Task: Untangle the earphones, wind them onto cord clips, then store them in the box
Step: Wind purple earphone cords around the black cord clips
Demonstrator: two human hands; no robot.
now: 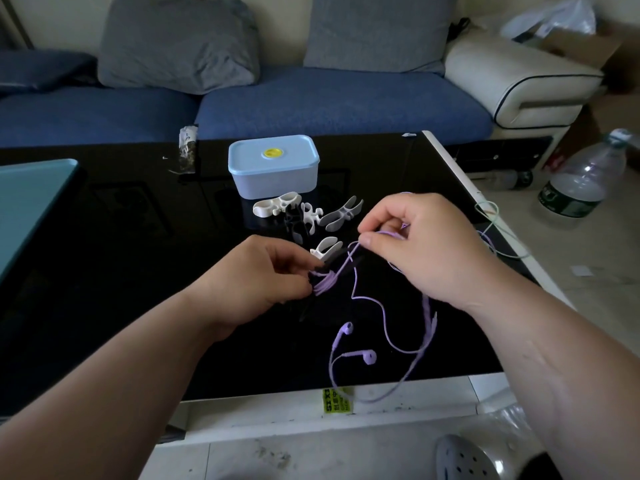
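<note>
While the left hand pinches a dark cord clip that already carries several turns of thin lilac earphone cable, the right hand sits up and to the right of it, thumb and forefinger pressed together on the same cable. Between the two grips the cable runs as a short slanting stretch, low at the clip and high at the right fingertips, so the next turn looks set to come from the right hand, with the clip held as the fixed core. Below that stretch the unwound cable hangs slack in loose curves toward the near edge of the glossy black table, ending in two lilac earbuds lying near each other. Beyond the hands lie spare white plastic clips, and behind them the pale blue lidded box, shut.
</note>
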